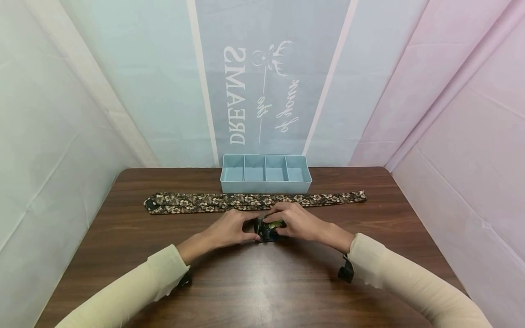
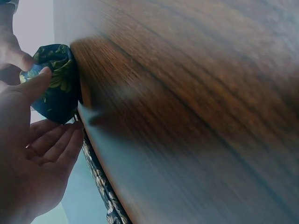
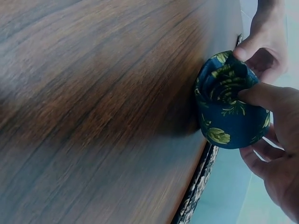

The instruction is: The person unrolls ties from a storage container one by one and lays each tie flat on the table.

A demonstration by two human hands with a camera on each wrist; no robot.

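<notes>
A rolled-up necktie, dark blue with yellow-green flowers, stands on its edge on the table between the two hands, its coiled layers showing at the top. My right hand grips it from the right; the thumb presses at the inner coil and the fingers lie round the outside. From the other side my left hand holds the roll, thumb on its near edge and fingers around the far side. Just beyond them a second necktie, black with cream flowers, lies lengthwise across the table.
Behind the flat tie stands a light blue box with several compartments, close to the table's back edge. The brown wooden table is bounded by fabric hangings at the back and both sides.
</notes>
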